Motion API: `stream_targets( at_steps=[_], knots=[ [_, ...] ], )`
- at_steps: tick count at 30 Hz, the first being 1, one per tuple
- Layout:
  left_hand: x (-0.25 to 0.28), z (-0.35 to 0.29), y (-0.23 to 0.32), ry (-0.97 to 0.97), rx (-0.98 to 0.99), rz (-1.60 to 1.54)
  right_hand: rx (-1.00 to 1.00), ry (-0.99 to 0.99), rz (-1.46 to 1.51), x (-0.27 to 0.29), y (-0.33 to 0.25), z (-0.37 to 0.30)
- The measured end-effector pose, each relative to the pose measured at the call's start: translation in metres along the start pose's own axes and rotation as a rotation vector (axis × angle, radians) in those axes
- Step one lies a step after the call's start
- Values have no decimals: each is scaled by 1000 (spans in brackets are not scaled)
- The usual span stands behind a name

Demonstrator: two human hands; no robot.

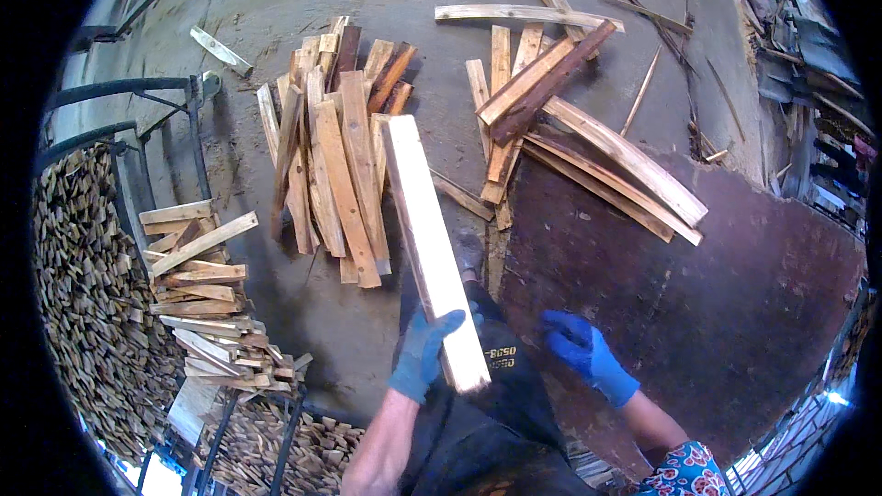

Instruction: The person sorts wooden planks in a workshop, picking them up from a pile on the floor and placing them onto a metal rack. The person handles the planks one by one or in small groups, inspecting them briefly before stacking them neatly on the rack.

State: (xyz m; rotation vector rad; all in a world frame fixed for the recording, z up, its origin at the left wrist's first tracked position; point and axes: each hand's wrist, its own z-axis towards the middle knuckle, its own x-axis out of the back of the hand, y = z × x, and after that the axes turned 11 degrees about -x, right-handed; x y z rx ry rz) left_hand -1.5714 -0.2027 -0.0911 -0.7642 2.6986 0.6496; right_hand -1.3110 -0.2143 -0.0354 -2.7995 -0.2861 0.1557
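My left hand (424,355), in a blue work glove, grips a pale sawn wooden plank (432,243) near its lower end. The plank slants up and away over the floor, its broad face bright and one narrow edge dark. My right hand (588,355), also gloved in blue, hovers to the right of the plank, apart from it. Its fingers are loosely bent and spread, with nothing visible in them. Beyond the plank's left side lies a heap of cut boards (333,165), stacked roughly side by side on the floor.
A looser pile of longer planks (625,161) lies at the far right, partly over a dark reddish sheet (661,312). At left, short wood pieces (207,289) are stacked beside a metal frame (195,129) and densely packed wood (96,285). Thin sticks (641,92) lie farther off.
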Motion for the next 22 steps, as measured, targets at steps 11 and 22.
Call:
stream_targets(
  at_steps=[11,22],
  knots=[
    [116,76,78,241,-596,630,195,-112,-9,-143,-73,95],
    [180,60,167,90,-205,8,-96,-72,-110,-137,-66,80]
  ],
)
